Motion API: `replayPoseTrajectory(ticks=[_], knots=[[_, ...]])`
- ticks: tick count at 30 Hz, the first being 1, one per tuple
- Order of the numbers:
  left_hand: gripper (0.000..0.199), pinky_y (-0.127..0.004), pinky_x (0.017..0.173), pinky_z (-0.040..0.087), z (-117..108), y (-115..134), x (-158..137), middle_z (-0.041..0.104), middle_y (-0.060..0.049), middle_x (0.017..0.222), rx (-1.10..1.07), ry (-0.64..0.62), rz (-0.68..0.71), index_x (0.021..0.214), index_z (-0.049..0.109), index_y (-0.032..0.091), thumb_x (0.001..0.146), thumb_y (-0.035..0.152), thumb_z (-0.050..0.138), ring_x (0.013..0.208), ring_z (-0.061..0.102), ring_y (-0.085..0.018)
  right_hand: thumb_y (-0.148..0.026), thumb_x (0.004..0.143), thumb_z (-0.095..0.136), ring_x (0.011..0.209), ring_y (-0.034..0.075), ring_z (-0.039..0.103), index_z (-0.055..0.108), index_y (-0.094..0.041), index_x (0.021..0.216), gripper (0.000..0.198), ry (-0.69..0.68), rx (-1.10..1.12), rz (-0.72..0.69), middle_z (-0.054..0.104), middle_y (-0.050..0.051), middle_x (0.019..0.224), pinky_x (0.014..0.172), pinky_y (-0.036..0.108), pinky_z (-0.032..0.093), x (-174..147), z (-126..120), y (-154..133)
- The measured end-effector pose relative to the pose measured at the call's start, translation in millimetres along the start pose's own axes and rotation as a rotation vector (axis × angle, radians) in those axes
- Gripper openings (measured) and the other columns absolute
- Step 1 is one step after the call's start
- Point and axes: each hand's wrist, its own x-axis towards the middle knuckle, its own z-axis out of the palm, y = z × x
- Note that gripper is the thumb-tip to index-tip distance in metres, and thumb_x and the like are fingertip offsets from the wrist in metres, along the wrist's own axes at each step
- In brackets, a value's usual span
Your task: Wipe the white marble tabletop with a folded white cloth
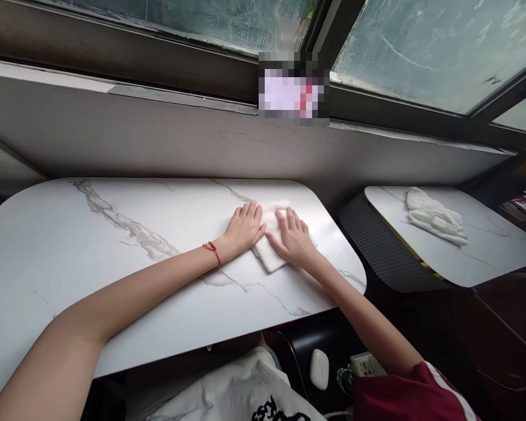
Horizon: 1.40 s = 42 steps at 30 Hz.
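A folded white cloth (272, 251) lies on the white marbled tabletop (127, 298), towards its right end. My left hand (244, 228) rests flat over the cloth's left edge, fingers stretched out, a red string bracelet on its wrist. On the cloth's right side lies my right hand (294, 237), palm down with its fingers spread and the thumb pointing at the left thumb. Both palms press on the cloth from above, and neither hand's fingers curl round it. Part of the cloth is hidden under the hands.
A second white table (486, 251) with a ribbed side stands to the right, a crumpled white cloth (436, 216) on it. Behind are a wall (179, 134) and windows (429, 52). Below the table edge, a white rounded case (319, 369) sits on a black surface.
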Motion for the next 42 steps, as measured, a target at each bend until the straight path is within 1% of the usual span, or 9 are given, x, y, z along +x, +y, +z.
replayPoseTrajectory(ticks=[4,8,12,16,22,27,33,37,42], knots=[[0.048,-0.043,0.107,0.040,8.2,-20.8,26.3,0.055,-0.022,0.140,-0.064,0.019,0.017,0.139,0.050,0.007,0.102,0.036,0.043,0.128,0.050,-0.031,-0.055,0.101,0.031,0.148,0.042,0.028,0.030,-0.005,0.154,0.073,0.016,-0.006,0.071,0.030,0.031,0.159,0.111,0.058,0.032,23.3,6.6,0.9],[0.047,-0.040,0.107,0.040,15.7,-34.8,45.2,0.056,-0.019,0.137,-0.132,0.028,0.034,0.139,0.050,0.008,0.101,0.036,0.047,0.126,0.051,-0.029,-0.055,0.100,0.029,0.145,0.044,0.029,0.031,-0.003,0.152,0.073,0.068,0.006,0.104,0.032,0.033,0.156,0.109,0.061,0.032,37.9,14.8,3.8],[0.046,-0.040,0.104,0.043,19.4,-38.8,62.1,0.056,-0.019,0.137,-0.153,0.035,-0.022,0.140,0.051,0.010,0.102,0.035,0.048,0.127,0.050,-0.030,-0.056,0.100,0.029,0.144,0.045,0.030,0.033,-0.004,0.151,0.073,0.100,0.036,0.081,0.033,0.033,0.156,0.107,0.061,0.033,57.6,18.4,13.5],[0.046,-0.039,0.103,0.044,22.1,-40.2,78.0,0.055,-0.018,0.138,-0.162,0.039,-0.103,0.141,0.050,0.011,0.102,0.034,0.048,0.127,0.050,-0.029,-0.053,0.100,0.033,0.146,0.043,0.028,0.033,-0.004,0.152,0.071,0.065,0.050,0.074,0.031,0.032,0.157,0.110,0.059,0.032,81.0,16.9,21.8],[0.038,-0.041,0.105,0.041,25.5,-41.2,98.2,0.056,-0.020,0.134,-0.099,0.065,-0.163,0.131,0.056,0.009,0.102,0.030,0.047,0.124,0.051,-0.030,-0.053,0.101,0.035,0.148,0.040,0.027,0.031,-0.006,0.154,0.071,0.031,0.095,0.035,0.032,0.029,0.158,0.113,0.058,0.029,107.5,14.5,37.2],[0.034,-0.041,0.102,0.042,24.6,-35.5,111.4,0.059,-0.020,0.130,-0.090,0.052,-0.153,0.126,0.057,0.009,0.102,0.029,0.045,0.121,0.053,-0.030,-0.057,0.102,0.032,0.151,0.035,0.024,0.028,-0.014,0.157,0.071,-0.031,0.146,0.048,0.027,0.024,0.162,0.114,0.058,0.030,109.6,9.6,54.4],[0.037,-0.040,0.102,0.040,26.9,-20.2,126.0,0.059,-0.021,0.129,-0.079,0.027,-0.111,0.127,0.057,0.006,0.102,0.028,0.040,0.121,0.053,-0.031,-0.056,0.102,0.032,0.152,0.036,0.022,0.025,-0.011,0.157,0.073,-0.097,0.149,0.121,0.024,0.025,0.164,0.114,0.062,0.029,106.4,1.0,74.4],[0.039,-0.043,0.101,0.040,30.2,-14.9,124.4,0.060,-0.021,0.128,-0.066,0.061,-0.064,0.128,0.056,0.007,0.103,0.029,0.036,0.119,0.054,-0.032,-0.058,0.100,0.033,0.152,0.036,0.023,0.027,-0.015,0.157,0.072,-0.116,0.209,0.105,0.025,0.022,0.165,0.112,0.064,0.032,104.0,-3.1,85.9],[0.042,-0.044,0.098,0.040,25.3,-11.1,116.2,0.059,-0.023,0.129,-0.030,0.036,-0.044,0.129,0.055,0.004,0.103,0.029,0.034,0.119,0.053,-0.034,-0.053,0.100,0.035,0.151,0.038,0.024,0.028,-0.014,0.157,0.069,-0.154,0.172,0.099,0.023,0.022,0.165,0.112,0.064,0.032,98.2,-11.3,81.8]])
